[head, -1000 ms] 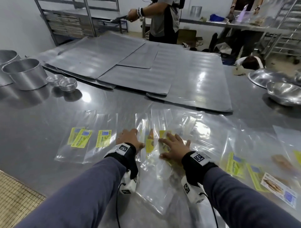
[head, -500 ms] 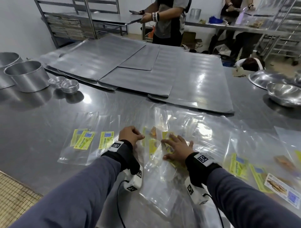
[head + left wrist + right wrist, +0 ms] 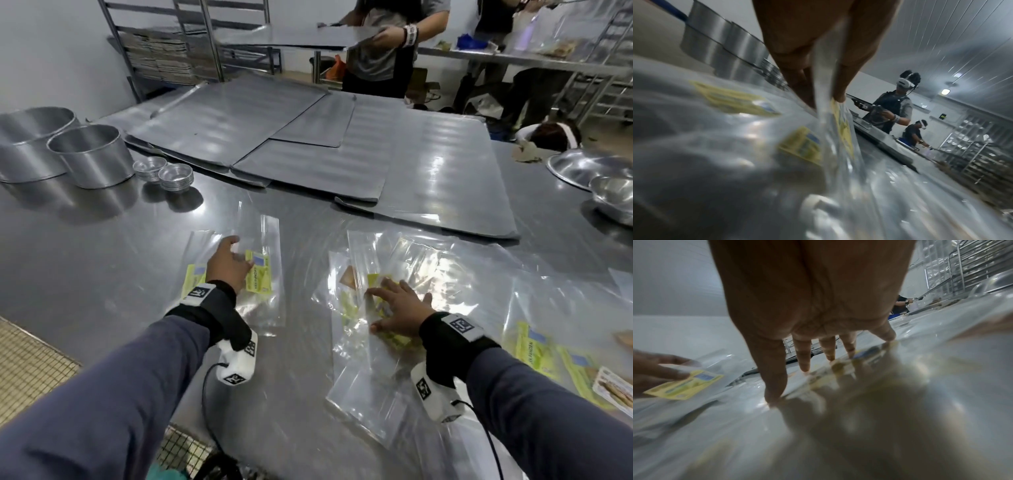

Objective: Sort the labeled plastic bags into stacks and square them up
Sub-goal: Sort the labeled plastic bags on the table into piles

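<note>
While the left hand (image 3: 228, 265) pinches a clear yellow-labelled bag (image 3: 261, 274) between thumb and fingers over the left stack (image 3: 198, 274), the right hand (image 3: 399, 310) lies flat, fingers spread, pressing the loose bag pile (image 3: 370, 342) against the steel table (image 3: 102, 246). Further labelled bags (image 3: 548, 346) lie to the right; round pans (image 3: 90, 156) and metal sheets (image 3: 308, 147) stand beyond.

We see a bench (image 3: 102, 260) of brushed steel, glossy enough to mirror the lamps. The bags (image 3: 370, 383) are thin clear plastic — shiny and crinkled — with matt yellow paper labels (image 3: 259, 277). The flat sheets (image 3: 308, 164) look like dull grey metal, faintly ribbed; the round pans (image 3: 92, 156) are satin metal. Our sleeves (image 3: 102, 411) are soft matt cloth.
</note>
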Demonstrator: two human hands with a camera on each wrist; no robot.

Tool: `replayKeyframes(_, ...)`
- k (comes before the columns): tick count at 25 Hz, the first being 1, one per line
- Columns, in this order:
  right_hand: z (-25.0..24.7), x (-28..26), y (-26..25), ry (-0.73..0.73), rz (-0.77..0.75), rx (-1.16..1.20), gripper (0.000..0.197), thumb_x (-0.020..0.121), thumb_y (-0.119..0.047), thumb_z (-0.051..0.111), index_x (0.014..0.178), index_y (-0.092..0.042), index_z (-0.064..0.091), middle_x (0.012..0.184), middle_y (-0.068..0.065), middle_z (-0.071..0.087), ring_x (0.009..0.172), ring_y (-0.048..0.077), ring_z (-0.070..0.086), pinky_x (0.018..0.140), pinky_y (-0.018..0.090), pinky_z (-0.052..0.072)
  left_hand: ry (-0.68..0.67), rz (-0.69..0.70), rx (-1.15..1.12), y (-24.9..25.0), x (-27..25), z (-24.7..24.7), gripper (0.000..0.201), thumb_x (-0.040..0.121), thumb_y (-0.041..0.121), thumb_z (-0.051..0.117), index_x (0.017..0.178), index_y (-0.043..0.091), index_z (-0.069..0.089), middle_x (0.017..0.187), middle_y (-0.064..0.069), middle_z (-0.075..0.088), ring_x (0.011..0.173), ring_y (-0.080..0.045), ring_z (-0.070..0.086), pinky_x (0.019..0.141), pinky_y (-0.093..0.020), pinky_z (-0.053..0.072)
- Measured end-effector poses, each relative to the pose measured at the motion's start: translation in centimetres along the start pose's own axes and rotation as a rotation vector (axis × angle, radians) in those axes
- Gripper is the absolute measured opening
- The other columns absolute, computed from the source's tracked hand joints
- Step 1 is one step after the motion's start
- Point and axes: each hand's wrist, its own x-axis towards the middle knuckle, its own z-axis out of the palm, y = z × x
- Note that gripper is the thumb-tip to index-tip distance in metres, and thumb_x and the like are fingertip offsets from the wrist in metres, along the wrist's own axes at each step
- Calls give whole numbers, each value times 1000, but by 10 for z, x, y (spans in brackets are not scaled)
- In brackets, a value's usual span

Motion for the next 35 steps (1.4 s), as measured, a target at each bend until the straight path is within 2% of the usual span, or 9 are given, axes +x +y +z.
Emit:
replayKeyframes(6, 1, -2, 3, 24, -8, -3, 80, 80, -45, 67, 145, -42, 20, 159, -7, -1, 147, 22, -4, 112, 59, 3, -55, 65, 417, -36, 25, -45, 46, 91, 9, 57, 135, 20, 51, 117, -12, 60, 109, -29, 56, 95, -29, 40)
replayKeyframes(10, -2, -9, 0, 67, -2, 23, 86, 77, -43, 71, 146, -37, 20, 159, -7, 1, 147, 18, -5, 114, 55, -1, -153, -35, 874, -41, 22, -52, 48, 75, 53, 69, 120, 40, 58, 156, -4, 13, 144, -28, 9, 114, -46, 12)
replayKeyframes(13, -7, -20, -1, 176, 54, 53, 92, 72, -49, 73, 147, -33, 22, 159, -4, 3, 147, 17, -4, 115, 51, -1, -162, 76, 995, -25, 14, -41, 54, 79, 52, 65, 129, 40, 49, 158, -5, 2, 145, -27, -3, 113, -50, 3)
replayKeyframes(15, -9, -33, 3, 232, 131, 64, 93, 70, -53, 73, 146, -29, 25, 158, -2, 9, 146, 19, 5, 116, 47, 11, -189, 231, 818, -8, 6, -19, 47, 84, 40, 64, 128, 30, 53, 152, -7, 26, 138, -27, 25, 111, -41, 20)
replayKeyframes(19, -6, -66, 17, 233, 305, 25, 88, 70, -55, 72, 143, -23, 31, 151, -1, 27, 137, 25, 25, 105, 40, 29, -531, 236, 316, 26, -40, 55, 21, 87, 22, 64, 104, 11, 63, 105, -10, 68, 77, -18, 62, 69, -26, 48)
replayKeyframes(22, 4, -82, 28, 172, 365, -18, 79, 74, -55, 68, 141, -33, 33, 152, -2, 24, 136, 28, 23, 106, 43, 29, -693, 198, 396, 34, -71, 108, 42, 83, 28, 69, 116, 5, 56, 113, -16, 65, 94, -29, 64, 78, -32, 50)
replayKeyframes(26, 14, -86, 35, 133, 285, -8, 72, 81, -46, 65, 141, -46, 27, 155, -4, 16, 137, 30, 22, 107, 44, 28, -660, 182, 439, 35, -87, 136, 72, 74, 30, 78, 128, 3, 40, 123, -12, 56, 110, -27, 56, 81, -26, 40)
replayKeyframes(31, 14, -83, 45, 230, 295, 218, 86, 67, -50, 77, 137, -19, 38, 140, 3, 41, 129, 27, 37, 102, 40, 36, -542, 206, 475, 32, -81, 137, 13, 79, 15, 70, 82, 15, 57, 95, -9, 66, 94, -26, 64, 76, -27, 49)
replayKeyframes(35, 8, -80, 46, 221, 260, 116, 78, 73, -55, 69, 134, -17, 40, 145, 3, 32, 136, 27, 26, 106, 40, 29, -379, 168, 321, 28, -71, 118, 8, 85, 7, 56, 82, 14, 59, 95, -18, 69, 86, -34, 66, 78, -43, 54)
